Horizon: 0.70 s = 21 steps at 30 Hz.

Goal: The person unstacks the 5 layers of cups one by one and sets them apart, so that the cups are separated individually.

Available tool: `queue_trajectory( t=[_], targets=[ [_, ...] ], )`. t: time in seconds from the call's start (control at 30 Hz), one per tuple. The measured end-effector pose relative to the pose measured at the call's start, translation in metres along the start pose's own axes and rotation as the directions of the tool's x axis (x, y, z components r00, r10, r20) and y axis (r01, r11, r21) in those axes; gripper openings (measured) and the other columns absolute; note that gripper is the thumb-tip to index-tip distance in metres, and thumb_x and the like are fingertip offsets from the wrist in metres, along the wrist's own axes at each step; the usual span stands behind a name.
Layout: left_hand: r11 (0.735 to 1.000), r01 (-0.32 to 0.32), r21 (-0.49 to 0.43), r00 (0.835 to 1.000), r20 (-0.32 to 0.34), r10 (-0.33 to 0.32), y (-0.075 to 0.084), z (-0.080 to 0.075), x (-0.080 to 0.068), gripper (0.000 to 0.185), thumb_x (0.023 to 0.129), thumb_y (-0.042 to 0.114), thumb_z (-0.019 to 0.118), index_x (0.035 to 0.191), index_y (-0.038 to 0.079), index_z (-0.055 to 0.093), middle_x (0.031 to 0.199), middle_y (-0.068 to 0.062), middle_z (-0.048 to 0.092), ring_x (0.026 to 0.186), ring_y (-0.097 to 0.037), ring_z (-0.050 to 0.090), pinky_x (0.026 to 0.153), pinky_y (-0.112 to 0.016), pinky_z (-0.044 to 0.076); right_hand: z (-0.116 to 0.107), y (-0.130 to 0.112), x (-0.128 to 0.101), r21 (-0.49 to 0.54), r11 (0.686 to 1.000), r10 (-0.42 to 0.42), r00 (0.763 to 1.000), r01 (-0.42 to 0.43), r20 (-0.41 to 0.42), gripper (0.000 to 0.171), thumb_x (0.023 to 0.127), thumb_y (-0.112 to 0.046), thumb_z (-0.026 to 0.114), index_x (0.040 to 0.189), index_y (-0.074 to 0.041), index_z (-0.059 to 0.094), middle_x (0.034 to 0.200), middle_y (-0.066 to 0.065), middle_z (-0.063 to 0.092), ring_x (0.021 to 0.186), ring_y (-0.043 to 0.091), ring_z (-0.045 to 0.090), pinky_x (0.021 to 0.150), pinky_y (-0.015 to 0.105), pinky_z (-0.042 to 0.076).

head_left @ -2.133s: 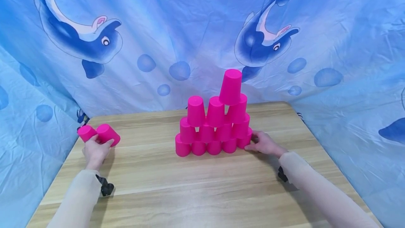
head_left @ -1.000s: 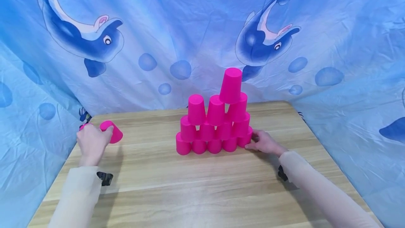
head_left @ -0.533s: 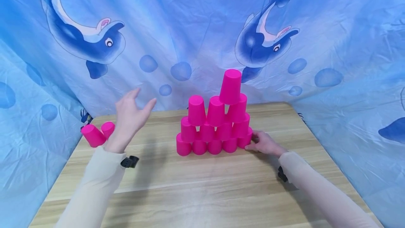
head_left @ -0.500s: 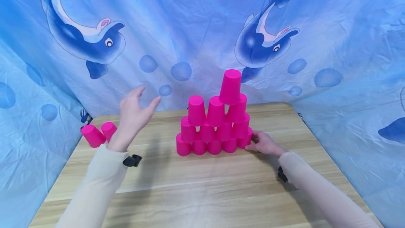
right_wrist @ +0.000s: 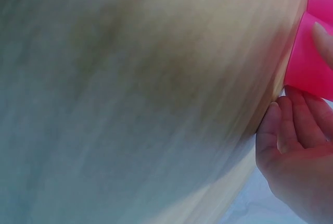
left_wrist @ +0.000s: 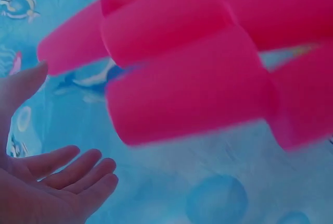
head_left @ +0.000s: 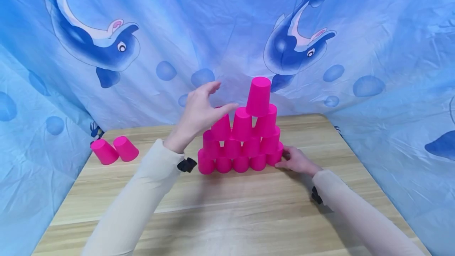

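Observation:
A pyramid of several upside-down pink cups (head_left: 241, 145) stands mid-table, its top cup (head_left: 258, 96) sitting toward the right. My left hand (head_left: 220, 98) hovers open with spread fingers just over the left cup of the third row (head_left: 221, 127). In the left wrist view that hand (left_wrist: 62, 130) is open and empty, with the blurred cups (left_wrist: 187, 88) close in front of it. My right hand (head_left: 284, 160) rests on the table, thumb and fingertips touching the bottom-right cup (head_left: 275, 157). In the right wrist view its fingers (right_wrist: 291, 125) lie against that cup (right_wrist: 312, 62).
Two loose pink cups (head_left: 114, 150) stand upside down and tilted near the far left edge of the wooden table (head_left: 227, 208). A blue dolphin-print cloth (head_left: 177, 31) hangs close behind and around the table.
My left hand let go of the two loose cups at the left, rose, and swung right to the pyramid's upper left. The right hand and pyramid stayed put.

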<state>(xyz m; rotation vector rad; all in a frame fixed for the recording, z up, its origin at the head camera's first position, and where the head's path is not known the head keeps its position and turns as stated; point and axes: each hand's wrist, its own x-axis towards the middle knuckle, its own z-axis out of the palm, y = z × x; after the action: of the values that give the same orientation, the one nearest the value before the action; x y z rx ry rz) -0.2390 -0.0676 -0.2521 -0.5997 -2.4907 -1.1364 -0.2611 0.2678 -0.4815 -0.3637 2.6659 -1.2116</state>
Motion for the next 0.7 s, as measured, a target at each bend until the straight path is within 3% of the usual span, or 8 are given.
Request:
queue_trajectory(
  t=[0.33, 0.7],
  targets=[
    [0.998, 0.067, 0.003, 0.993, 0.097, -0.067, 0.041, 0.03, 0.017, 0.079, 0.075, 0.045, 0.079, 0.138, 0.011, 0.047, 0.13, -0.003, 0.054, 0.116, -0.018, 0.05, 0.089, -0.034, 0.047, 0.0, -0.005, -0.004, -0.001, 1.0, 0.029, 1.0, -0.029, -0.005, 0.068, 0.079, -0.022, 0.08, 0.136, -0.002, 0.049, 0.131, 0.016, 0.054, 0.12, 0.038, 0.049, 0.096, 0.051, 0.042],
    [0.991, 0.134, -0.015, 0.984, 0.123, -0.131, 0.044, 0.051, 0.028, 0.083, 0.073, 0.047, 0.08, 0.14, 0.012, 0.044, 0.123, -0.003, 0.055, 0.108, -0.018, 0.051, 0.082, -0.035, 0.05, -0.001, -0.007, -0.004, -0.019, 0.999, 0.031, 1.0, -0.031, -0.001, 0.07, 0.079, -0.023, 0.08, 0.137, -0.001, 0.048, 0.132, 0.017, 0.053, 0.12, 0.039, 0.049, 0.096, 0.052, 0.042]
  ],
)
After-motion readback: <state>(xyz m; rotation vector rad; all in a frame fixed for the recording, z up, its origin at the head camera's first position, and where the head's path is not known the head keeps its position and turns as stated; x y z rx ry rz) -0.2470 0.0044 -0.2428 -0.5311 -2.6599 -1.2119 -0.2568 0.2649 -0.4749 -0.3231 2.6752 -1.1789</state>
